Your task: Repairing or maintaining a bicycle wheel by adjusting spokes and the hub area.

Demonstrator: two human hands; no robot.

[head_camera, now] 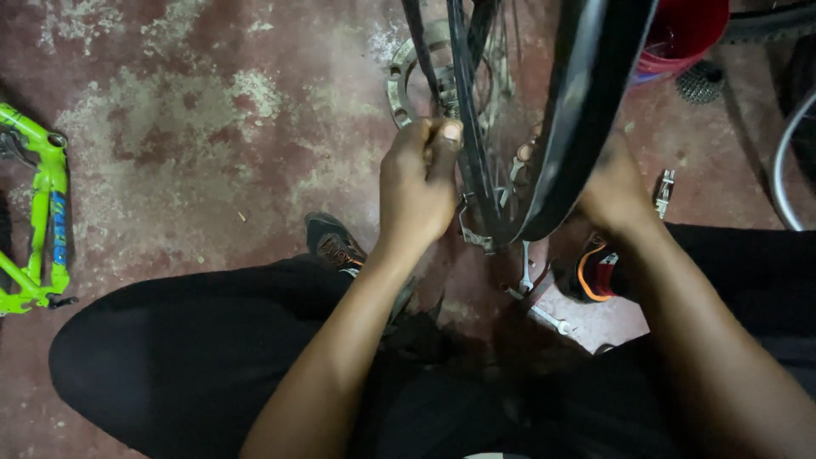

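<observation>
Worn red concrete floor [195, 127] with pale scuffed patches fills the background. On it, at the far left, lies a bright green bicycle frame [42, 212]. At the top right stands a red bucket [684, 30], and a dark toothed gear cluster [699, 82] rests just beside it.

A person sits low, with knees in black trousers [178, 357] spread wide, and holds a bicycle wheel [569, 119] upright between the legs. The black tyre runs from the top edge down toward the middle of the picture, and a round metal disc [408, 81] with holes shows at the hub behind the spokes.

The left hand [418, 183] is clenched around the spokes near the hub, with the thumb pressed on top. The right hand [616, 191] is on the other side of the tyre; most of its fingers are hidden behind the rubber, so I cannot tell how they grip, though it touches the wheel.

Under the wheel, some small metal tools [535, 297] lie on the floor between two dark shoes with orange trim. A curved silver rim [786, 161] shows at the right edge.
</observation>
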